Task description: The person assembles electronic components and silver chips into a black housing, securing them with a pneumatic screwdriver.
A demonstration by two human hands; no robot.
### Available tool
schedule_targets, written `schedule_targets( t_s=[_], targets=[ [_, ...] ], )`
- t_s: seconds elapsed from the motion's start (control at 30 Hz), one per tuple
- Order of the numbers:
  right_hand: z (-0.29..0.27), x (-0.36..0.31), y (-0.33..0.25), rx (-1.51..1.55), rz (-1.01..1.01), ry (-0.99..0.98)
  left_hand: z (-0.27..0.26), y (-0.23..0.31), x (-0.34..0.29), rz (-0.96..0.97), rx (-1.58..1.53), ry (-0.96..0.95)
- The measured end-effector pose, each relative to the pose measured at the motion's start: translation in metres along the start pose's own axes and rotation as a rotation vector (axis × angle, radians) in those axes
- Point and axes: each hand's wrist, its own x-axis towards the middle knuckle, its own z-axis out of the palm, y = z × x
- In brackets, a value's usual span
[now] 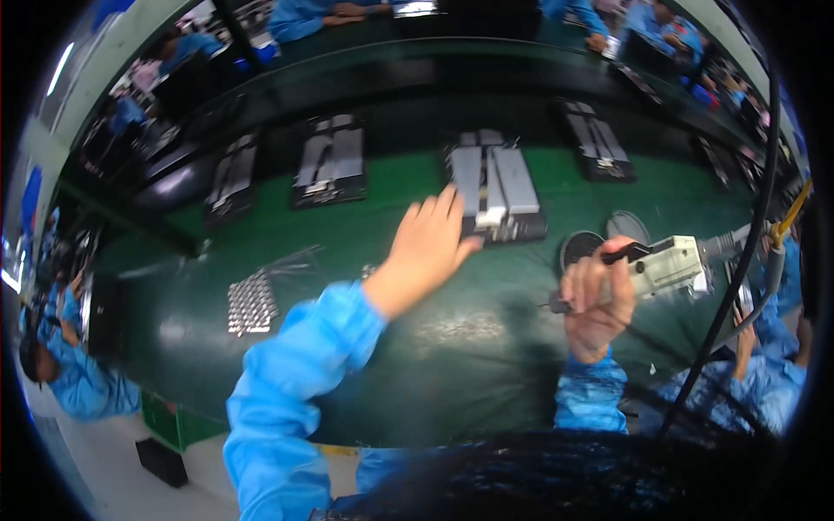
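Dark, glossy strands, seemingly hair [556, 478], lie nearest the camera, below both hands. Left hand [424, 247]: fingers extended and slightly spread, gripping nothing visible; its fingertips meet or overhang the near left edge of a flat black electronic unit with two long grey panels [519, 178], contact being uncertain. Right hand [599, 300]: fingers curled round the front of a pale, boxy powered tool with a dark nose [669, 267], its thin tip directed toward the left hand. Just beyond the right hand are two round, dark, shallow dishes [627, 227]; left of the left forearm lies a patch of small silvery pieces in rows [251, 304]. Farther out, similar black units [330, 163] stand beyond the left hand on the green work surface [382, 391]. Probable hazards: a stray tip could scratch the grey panels or strike the left fingers; a tug from the tool's cable could misdirect it; a sleeve sweeping left could scatter the silvery pieces.
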Motion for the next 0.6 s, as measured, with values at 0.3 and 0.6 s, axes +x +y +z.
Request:
schedule_targets(
  t_s=[0.3, 0.6],
  targets=[
    [-0.077, 0.022, -0.037, -0.203, -0.127, 0.088, -0.009, -0.106, 0.044, -0.074, -0.153, -0.029],
    [-0.119, 0.037, -0.071, -0.265, -0.124, 0.212, -0.053, -0.222, -0.076, -0.506, -0.209, 0.016]
  ],
)
